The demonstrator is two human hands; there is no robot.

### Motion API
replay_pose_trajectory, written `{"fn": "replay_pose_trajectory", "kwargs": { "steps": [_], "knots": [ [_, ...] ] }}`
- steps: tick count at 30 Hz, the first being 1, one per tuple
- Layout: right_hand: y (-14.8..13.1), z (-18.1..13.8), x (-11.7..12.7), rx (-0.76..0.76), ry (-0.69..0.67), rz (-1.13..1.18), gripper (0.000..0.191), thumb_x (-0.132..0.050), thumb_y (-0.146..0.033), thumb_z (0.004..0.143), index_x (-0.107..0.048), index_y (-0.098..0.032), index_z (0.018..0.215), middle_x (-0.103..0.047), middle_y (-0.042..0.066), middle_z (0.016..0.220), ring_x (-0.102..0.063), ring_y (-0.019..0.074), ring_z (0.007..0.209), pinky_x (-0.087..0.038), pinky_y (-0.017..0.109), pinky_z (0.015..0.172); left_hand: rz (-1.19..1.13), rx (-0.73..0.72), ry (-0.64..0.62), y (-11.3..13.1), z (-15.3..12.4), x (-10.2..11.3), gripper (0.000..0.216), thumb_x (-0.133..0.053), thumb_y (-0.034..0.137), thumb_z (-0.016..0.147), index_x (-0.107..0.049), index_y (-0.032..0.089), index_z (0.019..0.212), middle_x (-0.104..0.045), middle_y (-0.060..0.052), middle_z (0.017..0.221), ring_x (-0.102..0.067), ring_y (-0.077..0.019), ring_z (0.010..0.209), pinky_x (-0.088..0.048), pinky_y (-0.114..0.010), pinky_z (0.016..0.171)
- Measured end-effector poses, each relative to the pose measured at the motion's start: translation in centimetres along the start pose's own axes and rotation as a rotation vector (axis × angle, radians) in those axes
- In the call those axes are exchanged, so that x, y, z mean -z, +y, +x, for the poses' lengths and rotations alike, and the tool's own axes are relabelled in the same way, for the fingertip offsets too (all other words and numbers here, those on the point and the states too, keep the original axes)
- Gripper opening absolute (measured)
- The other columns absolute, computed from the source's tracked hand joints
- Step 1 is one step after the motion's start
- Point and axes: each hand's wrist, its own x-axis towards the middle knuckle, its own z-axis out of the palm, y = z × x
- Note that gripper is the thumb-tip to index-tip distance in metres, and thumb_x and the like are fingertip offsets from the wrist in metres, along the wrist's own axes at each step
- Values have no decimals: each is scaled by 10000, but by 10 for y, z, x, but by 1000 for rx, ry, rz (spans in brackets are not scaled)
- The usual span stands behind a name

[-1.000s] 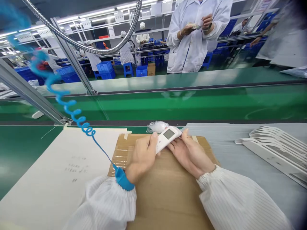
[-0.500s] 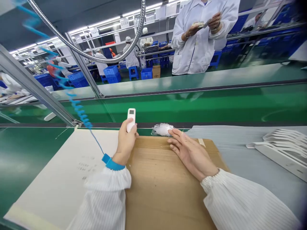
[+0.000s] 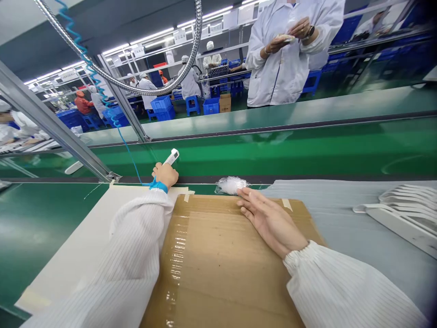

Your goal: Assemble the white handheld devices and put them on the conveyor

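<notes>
My left hand (image 3: 165, 176) reaches over the near edge of the green conveyor belt, its fingers curled around the lower end of a slim white handheld device (image 3: 171, 157) with a small dark screen. A blue strap (image 3: 158, 185) with a coiled cord circles that wrist. My right hand (image 3: 269, 216) rests at the far right part of a cardboard sheet (image 3: 232, 264), fingers stretched out and holding nothing. Its fingertips are beside a crumpled clear plastic bag (image 3: 231, 185) with white contents, and I cannot tell whether they touch it.
White curved plastic parts (image 3: 408, 207) are stacked at right on a grey foam sheet (image 3: 341, 218). A white paper sheet (image 3: 85, 241) lies at left. Another white piece (image 3: 73, 167) sits on the belt (image 3: 273, 152). A metal post (image 3: 68, 123) rises at left; a person (image 3: 280, 59) stands opposite.
My left hand has moved forward and left with the white device, from above the cardboard's far edge to the belt, and the device now tilts right. My right hand has barely moved.
</notes>
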Motion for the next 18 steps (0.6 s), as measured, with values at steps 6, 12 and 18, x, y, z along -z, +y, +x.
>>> {"fn": "replay_pose_trajectory", "kwargs": {
  "steps": [6, 12, 18],
  "knots": [
    [1, 4, 5, -8, -55, 7, 176, -851, -310, 794, -791, -224, 935, -711, 42, 1067, -615, 140, 833, -547, 277, 800, -116, -133, -148, 7, -58, 9, 145, -625, 222, 859, -741, 183, 935, -715, -130, 1123, -654, -300, 1106, -475, -422, 986],
    [1, 2, 3, 0, -72, -6, 176, -850, -302, 785, -776, -208, 913, -699, 39, 1032, -586, 128, 804, -511, 265, 749, -412, -186, -327, 16, -125, -7, 162, -581, 282, 889, -718, 203, 853, -742, -66, 998, -662, -230, 959, -494, -353, 859],
    [1, 1, -2, 23, -36, 6, 222, -891, -287, 709, -767, -196, 869, -704, 29, 967, -563, 113, 762, -475, 264, 721, -92, -424, -140, 18, -153, -24, 140, -540, 215, 937, -671, 210, 985, -695, -92, 1158, -579, -305, 1120, -411, -481, 1008]
  ]
}}
